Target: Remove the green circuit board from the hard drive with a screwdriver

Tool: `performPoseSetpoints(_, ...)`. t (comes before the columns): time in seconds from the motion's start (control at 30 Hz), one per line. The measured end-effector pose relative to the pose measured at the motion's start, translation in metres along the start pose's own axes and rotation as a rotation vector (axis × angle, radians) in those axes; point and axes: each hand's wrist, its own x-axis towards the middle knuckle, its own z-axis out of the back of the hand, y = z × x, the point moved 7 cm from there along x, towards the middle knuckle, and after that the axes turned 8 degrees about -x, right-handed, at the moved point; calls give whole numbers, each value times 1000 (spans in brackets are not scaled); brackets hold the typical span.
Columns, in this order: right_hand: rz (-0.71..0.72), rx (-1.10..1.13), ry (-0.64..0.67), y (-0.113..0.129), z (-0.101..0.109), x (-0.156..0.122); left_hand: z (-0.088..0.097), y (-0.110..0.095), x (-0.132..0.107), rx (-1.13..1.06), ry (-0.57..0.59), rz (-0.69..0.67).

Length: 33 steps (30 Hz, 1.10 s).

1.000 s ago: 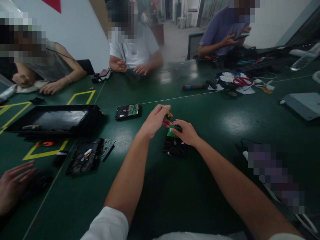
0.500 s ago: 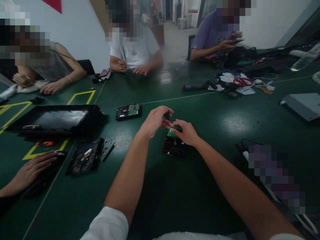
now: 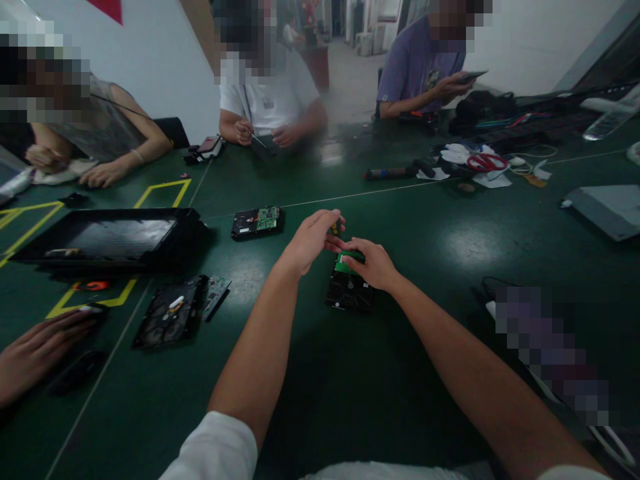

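Note:
A black hard drive (image 3: 349, 292) with a green circuit board (image 3: 347, 264) at its far end lies on the table in front of me. My right hand (image 3: 374, 264) grips the drive's far right side, thumb across the green board. My left hand (image 3: 316, 235) is just beyond the drive's far left corner, fingers curled around a small dark thing with yellow marks (image 3: 335, 228). Most of that thing is hidden by the hand, so its kind does not show. The fingertips of both hands nearly meet over the drive.
Another hard drive (image 3: 257, 223) lies beyond my left forearm. An opened drive (image 3: 170, 312) with a loose circuit board (image 3: 217, 295) and a black tray (image 3: 110, 237) are at the left. A co-worker's hand (image 3: 45, 343) rests nearby. A grey box (image 3: 605, 210) and red scissors (image 3: 487, 162) are at right.
My left hand has turned slightly, and yellow marks now show on the thing in it. My right hand and the drive stay in place. The co-worker's hand at left has shifted.

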Motion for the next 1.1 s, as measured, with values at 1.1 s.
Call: performPoseSetpoints(1.1, -7, -15, 2, -4, -2, 2, 1, 0, -1, 41, 28, 7)
